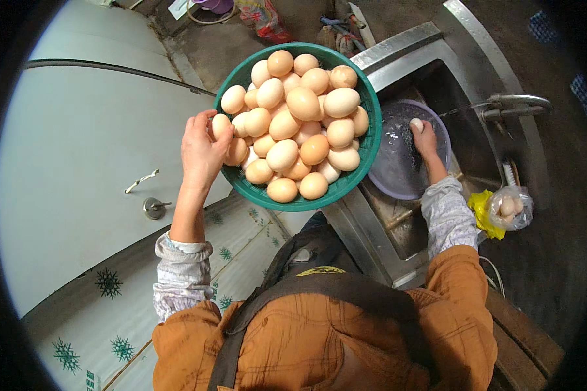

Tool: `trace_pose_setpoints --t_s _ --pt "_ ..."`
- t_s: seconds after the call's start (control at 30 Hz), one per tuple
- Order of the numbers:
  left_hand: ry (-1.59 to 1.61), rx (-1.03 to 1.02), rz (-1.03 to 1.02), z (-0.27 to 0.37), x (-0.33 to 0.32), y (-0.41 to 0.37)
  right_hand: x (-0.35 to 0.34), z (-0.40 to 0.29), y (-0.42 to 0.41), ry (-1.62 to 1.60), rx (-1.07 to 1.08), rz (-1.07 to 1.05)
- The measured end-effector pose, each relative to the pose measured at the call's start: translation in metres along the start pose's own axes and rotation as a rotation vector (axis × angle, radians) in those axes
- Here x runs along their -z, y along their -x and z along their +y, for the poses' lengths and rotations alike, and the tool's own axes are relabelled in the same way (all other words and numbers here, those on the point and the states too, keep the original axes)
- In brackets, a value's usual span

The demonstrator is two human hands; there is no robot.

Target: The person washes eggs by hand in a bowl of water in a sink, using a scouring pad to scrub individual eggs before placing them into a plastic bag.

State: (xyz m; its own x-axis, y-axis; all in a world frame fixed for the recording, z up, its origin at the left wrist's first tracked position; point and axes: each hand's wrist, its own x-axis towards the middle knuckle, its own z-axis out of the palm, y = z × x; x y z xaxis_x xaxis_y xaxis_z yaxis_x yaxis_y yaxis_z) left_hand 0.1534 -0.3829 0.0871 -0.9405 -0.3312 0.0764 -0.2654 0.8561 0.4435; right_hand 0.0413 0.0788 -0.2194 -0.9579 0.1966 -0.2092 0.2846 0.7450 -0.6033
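Observation:
A round green plastic basket (372,161) is heaped with brown and pale eggs (283,124). At its left rim my left hand (200,146) has its thumb and fingers around an egg (220,126) lying at the edge of the heap. My right hand (424,139) is over a purplish basin (381,183) of water and grips a pale egg (417,124) between thumb and fingers. The basin stands in a stainless steel sink (362,215), and a thin stream of water runs toward it from the faucet (518,101).
Right of the sink lie a clear plastic bag (521,212) holding several eggs, a yellow bag (480,207) and a brush (508,173). A large pale panel (88,161) with a metal knob (154,208) stands at left. A red patterned bag (264,19) lies beyond the basket.

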Motion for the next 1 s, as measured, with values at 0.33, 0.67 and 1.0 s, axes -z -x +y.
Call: trace_pose_setpoints --t_s 0.33,0.67,1.0 --pt "-0.057 -0.006 -0.013 -0.014 0.009 0.003 0.074 -0.043 -0.008 -0.660 0.045 0.091" --pt "0.431 -0.386 0.133 0.103 0.003 -0.020 0.139 -0.086 0.049 -0.884 0.293 0.099" --pt "0.607 -0.507 -0.551 0.306 -0.215 -0.002 0.175 -0.115 0.089 -0.683 0.397 0.293"
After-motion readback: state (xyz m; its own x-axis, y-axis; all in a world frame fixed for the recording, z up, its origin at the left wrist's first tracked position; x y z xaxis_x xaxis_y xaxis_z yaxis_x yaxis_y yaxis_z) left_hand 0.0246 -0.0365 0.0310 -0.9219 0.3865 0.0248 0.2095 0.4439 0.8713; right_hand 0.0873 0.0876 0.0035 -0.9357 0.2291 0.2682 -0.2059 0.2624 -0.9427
